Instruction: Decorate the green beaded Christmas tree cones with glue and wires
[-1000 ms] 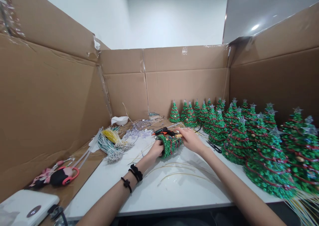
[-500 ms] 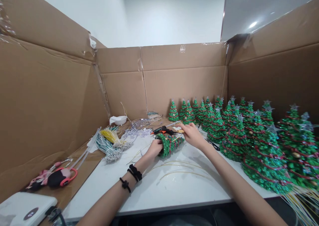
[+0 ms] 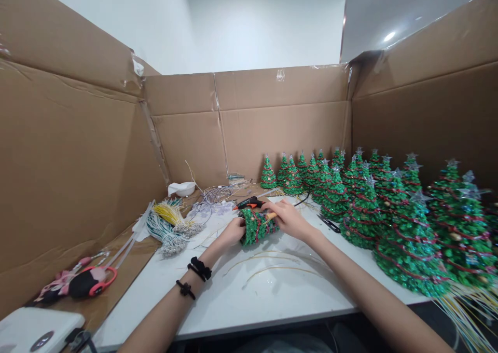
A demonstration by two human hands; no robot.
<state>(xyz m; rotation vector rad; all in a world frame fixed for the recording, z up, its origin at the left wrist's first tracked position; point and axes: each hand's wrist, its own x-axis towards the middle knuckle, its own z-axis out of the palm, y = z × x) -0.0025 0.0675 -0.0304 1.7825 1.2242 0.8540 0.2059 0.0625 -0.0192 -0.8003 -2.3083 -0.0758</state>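
Observation:
A small green beaded Christmas tree (image 3: pixel 254 227) with red garland lies on its side on the white table (image 3: pixel 272 296). My left hand (image 3: pixel 232 233) is closed around its base end. My right hand (image 3: pixel 286 219) grips its top end, fingers pinched over an orange-tan stick there. A black and orange glue gun (image 3: pixel 249 203) rests just behind the tree. Thin yellow wires (image 3: pixel 268 270) lie on the table in front of my hands.
Several finished beaded trees (image 3: pixel 392 213) with silver stars stand along the right side and back. Bundles of yellow and green wire (image 3: pixel 169 223), a white bowl (image 3: pixel 182 188), black scissors (image 3: pixel 329 223) and a pink and black item (image 3: pixel 83 283) lie around. Cardboard walls (image 3: pixel 78 155) enclose the table.
My right hand moved from just behind the tree's tip onto its top end. The tree shifted slightly left and lies flatter. The camera drifted a little rightward.

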